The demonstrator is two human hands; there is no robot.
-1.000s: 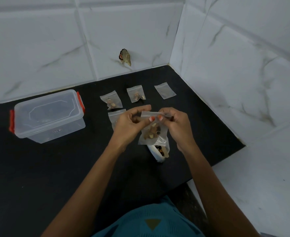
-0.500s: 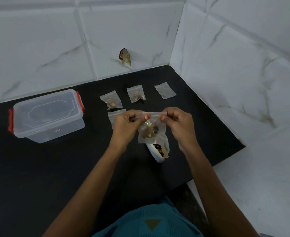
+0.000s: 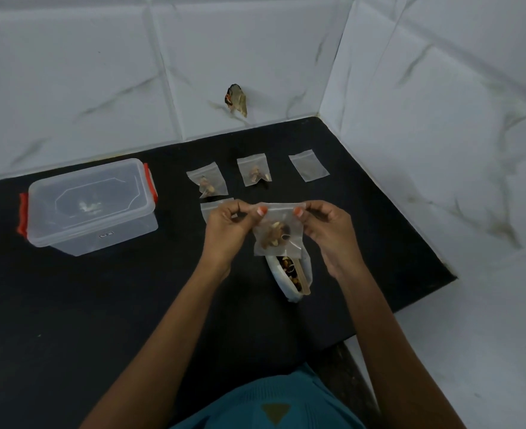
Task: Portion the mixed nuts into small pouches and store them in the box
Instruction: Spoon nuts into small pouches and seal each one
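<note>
**Pouch held by its top strip, over the nut bag**

Both hands hold one small clear pouch [image 3: 278, 233] in the air above the middle of the black countertop [image 3: 100, 305]. The left hand [image 3: 227, 224] pinches the left end of the top strip between thumb and forefinger, and the right hand [image 3: 329, 230] pinches the right end the same way, with the other fingers loosely curled. Hung like this, the nuts sink to the bottom and stay away from the mouth, which probably makes the strip easier to press closed.

The bag of mixed nuts [image 3: 289, 274] lies open directly beneath, a wooden stick [image 3: 302, 278] resting in it, so anything that spills would likely drop back into the supply.

Two filled pouches [image 3: 207, 184] [image 3: 254, 170] and one empty pouch [image 3: 308, 165] lie in a row towards the back edge, seemingly parked out of the working space. Another pouch [image 3: 213, 207] is half hidden behind the left hand, and I cannot tell what is in it.

The box [image 3: 91, 209] sits near the back left of the countertop with its lid on, so no storing has begun.
</note>
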